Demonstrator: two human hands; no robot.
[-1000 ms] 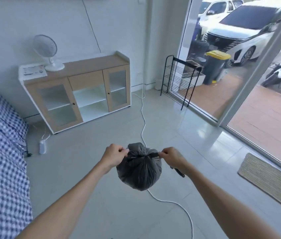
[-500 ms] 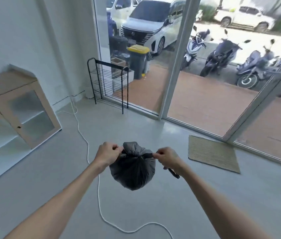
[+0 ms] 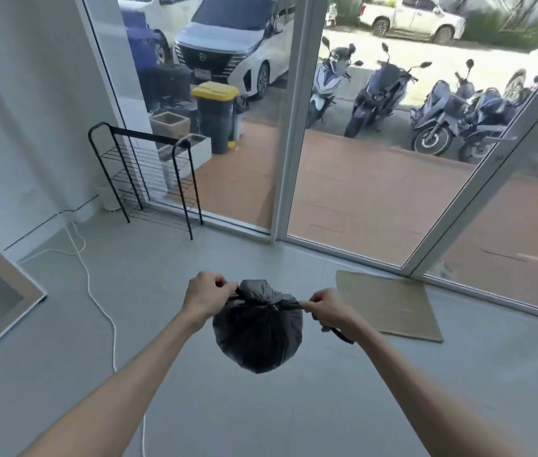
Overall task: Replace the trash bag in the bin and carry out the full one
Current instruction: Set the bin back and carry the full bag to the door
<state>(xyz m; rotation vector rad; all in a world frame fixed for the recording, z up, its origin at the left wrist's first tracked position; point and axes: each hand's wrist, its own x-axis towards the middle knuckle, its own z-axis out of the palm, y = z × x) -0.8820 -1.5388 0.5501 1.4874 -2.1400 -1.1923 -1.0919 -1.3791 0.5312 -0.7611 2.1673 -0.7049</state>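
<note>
Your left hand (image 3: 207,296) and right hand (image 3: 327,308) each pinch a twisted end of the black trash bag (image 3: 257,334), fingers curled tight, and the full bag hangs between them above the grey floor (image 3: 63,341). A doormat (image 3: 389,305) lies just beyond your right hand, and a white cord (image 3: 102,308) trails left of your left hand
</note>
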